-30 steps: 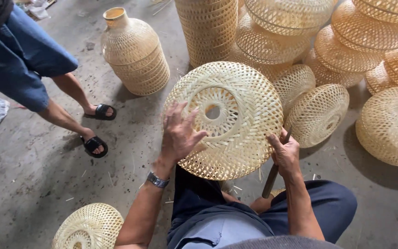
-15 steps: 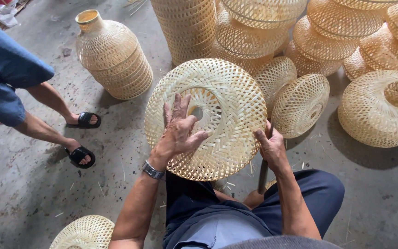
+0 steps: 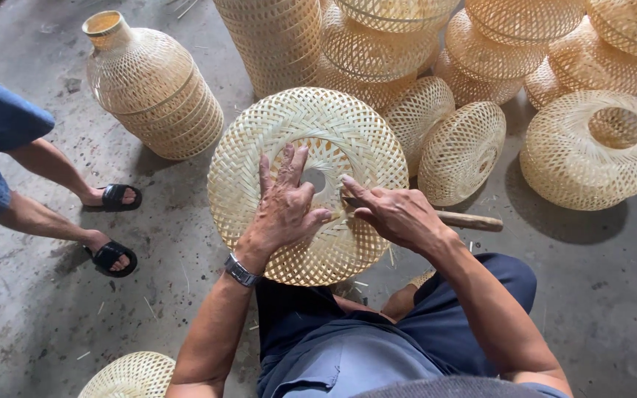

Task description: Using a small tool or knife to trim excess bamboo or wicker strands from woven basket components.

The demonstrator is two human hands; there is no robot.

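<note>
Resting spread flat on the round woven bamboo shade [image 3: 259,147], left hand [image 3: 283,208]; right hand [image 3: 396,214] pinching its weave.

Woven bamboo disc [image 3: 289,140], round with a hole near its centre, propped over the seated person's knees. Left hand [image 3: 283,210] flat on the weave, fingers spread beside the hole; metal wristwatch [image 3: 241,270] on that wrist. Right hand [image 3: 396,214] pinches a thin strip at the weave just right of the hole. Wooden-handled tool [image 3: 473,220] lies on the concrete floor [image 3: 613,295] behind the right hand. Woven shades stacked beyond [image 3: 377,44]; vase-shaped woven piece [image 3: 149,88] at left. Another person's sandalled feet [image 3: 112,225] near the left edge.
</note>
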